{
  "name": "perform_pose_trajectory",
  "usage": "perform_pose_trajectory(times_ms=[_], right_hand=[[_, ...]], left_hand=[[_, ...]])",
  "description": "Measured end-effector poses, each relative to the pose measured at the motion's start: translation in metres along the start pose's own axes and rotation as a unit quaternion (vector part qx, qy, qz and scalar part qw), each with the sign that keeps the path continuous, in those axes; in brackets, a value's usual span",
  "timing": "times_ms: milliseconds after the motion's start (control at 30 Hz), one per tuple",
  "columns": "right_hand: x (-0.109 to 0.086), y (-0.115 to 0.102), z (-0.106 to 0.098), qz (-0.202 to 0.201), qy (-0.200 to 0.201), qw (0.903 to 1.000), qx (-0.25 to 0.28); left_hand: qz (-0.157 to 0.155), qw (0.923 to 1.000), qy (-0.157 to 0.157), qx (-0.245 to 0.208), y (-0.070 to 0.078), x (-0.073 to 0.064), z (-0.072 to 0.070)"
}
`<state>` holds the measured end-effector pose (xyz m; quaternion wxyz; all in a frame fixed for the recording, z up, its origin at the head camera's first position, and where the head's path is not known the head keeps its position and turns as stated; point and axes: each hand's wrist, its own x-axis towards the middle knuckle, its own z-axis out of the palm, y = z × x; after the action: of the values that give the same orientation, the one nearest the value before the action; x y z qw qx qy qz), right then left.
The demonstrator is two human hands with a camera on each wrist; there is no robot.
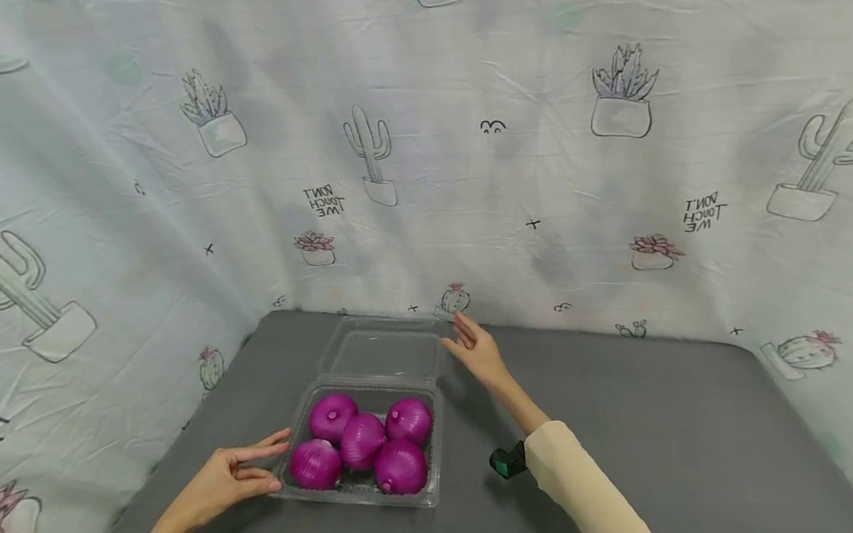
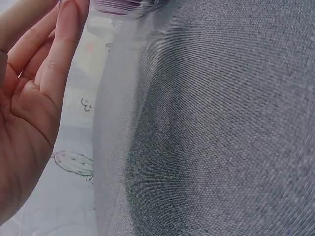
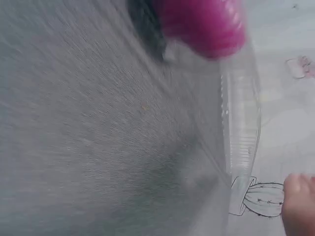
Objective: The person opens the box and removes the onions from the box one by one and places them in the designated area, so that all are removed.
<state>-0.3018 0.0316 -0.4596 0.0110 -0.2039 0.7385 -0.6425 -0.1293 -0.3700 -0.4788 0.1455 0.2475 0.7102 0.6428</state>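
Observation:
Several purple onions [image 1: 363, 441] lie in a clear plastic clamshell container [image 1: 364, 500], whose hinged lid [image 1: 384, 354] is folded back away from the person. My left hand [image 1: 222, 483] is at the container's left side, thumb and fingers spread and reaching to its rim. In the left wrist view, the fingertips [image 2: 68, 19] come up near a purple onion at the top edge. My right hand [image 1: 480, 355] is beside the lid's far right corner, fingers extended. The right wrist view shows part of that hand [image 3: 299, 206] beyond the lid [image 3: 242, 123], with a gap between them.
The container stands on a grey cloth-covered table [image 1: 631, 434]. A pale curtain [image 1: 509, 170] printed with potted cacti rises behind and to the left. A black and green device [image 1: 508, 461] sits at the right wrist, by a cream sleeve [image 1: 583, 487].

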Motion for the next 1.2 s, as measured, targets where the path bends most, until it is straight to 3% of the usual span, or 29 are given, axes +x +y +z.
perform_pose_trajectory(times_ms=[100, 233, 433, 600, 733, 900, 1033, 1200], right_hand=[[-0.012, -0.001, -0.003, -0.013, -0.061, 0.9919, 0.11], [-0.031, -0.003, -0.003, -0.031, -0.156, 0.9736, 0.164], [-0.058, -0.011, -0.001, -0.055, -0.215, 0.961, 0.165], [-0.085, -0.013, -0.003, -0.048, -0.255, 0.9525, 0.159], [-0.097, -0.014, -0.008, -0.029, -0.311, 0.9357, 0.165], [-0.078, -0.02, -0.014, 0.008, -0.394, 0.9014, 0.179], [-0.047, -0.024, -0.014, 0.032, -0.437, 0.8834, 0.167], [-0.015, -0.027, 0.0, 0.064, -0.489, 0.8577, 0.146]], left_hand=[[0.001, 1.0, 0.005, 0.005, 0.0, -0.001, -0.001], [0.001, 0.9999, 0.004, 0.01, -0.002, -0.002, -0.001], [0.007, 0.9997, 0.011, 0.023, -0.003, -0.001, 0.0], [0.009, 0.9994, 0.014, 0.03, -0.003, 0.0, 0.001], [0.01, 0.9996, 0.009, 0.025, -0.003, -0.001, 0.0], [0.009, 0.9998, 0.005, 0.02, -0.003, -0.001, -0.001], [-0.004, 0.9998, 0.002, 0.018, -0.003, 0.0, -0.001], [0.012, 0.9999, -0.003, 0.005, -0.003, -0.003, -0.002]])
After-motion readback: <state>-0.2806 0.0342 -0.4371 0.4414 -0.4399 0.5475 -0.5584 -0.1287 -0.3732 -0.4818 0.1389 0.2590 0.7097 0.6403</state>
